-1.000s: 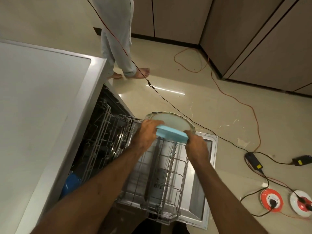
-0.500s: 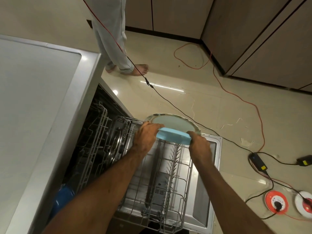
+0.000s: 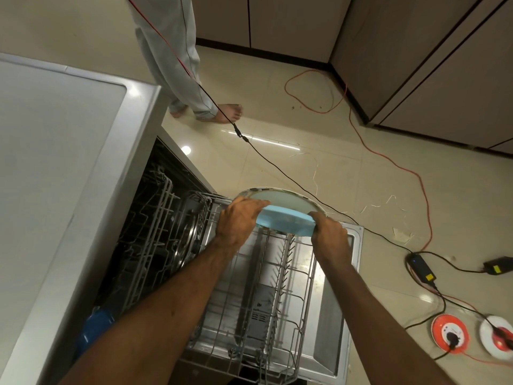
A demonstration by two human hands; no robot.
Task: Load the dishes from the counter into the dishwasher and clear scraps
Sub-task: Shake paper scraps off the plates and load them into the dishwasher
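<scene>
Left hand (image 3: pixel 238 220) and right hand (image 3: pixel 329 237) each curl round an edge of the blue dish (image 3: pixel 286 225), plate (image 3: pixel 283 198) just behind it, over the rack's (image 3: pixel 277 273) far end. Stiff, probably breakable and slick, so opposite rims look safest.

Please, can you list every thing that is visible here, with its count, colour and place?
lower rack: 1, grey wire, pulled out over the open dishwasher door
light blue plate: 1, light blue, above the lower rack's far end
round plate: 1, pale, patterned rim, just behind the blue plate
countertop: 1, white, left
cabinets: several, brown, top right
red cable: 1, red, across the floor
black cable: 1, black, across the floor
power adapters: 2, black, floor at right
cable reels: 2, orange and white, floor at lower right
another person's legs: 2, pale trousers, bare feet, top
left hand: 1, grips the blue plate's left end
right hand: 1, grips its right end
</scene>
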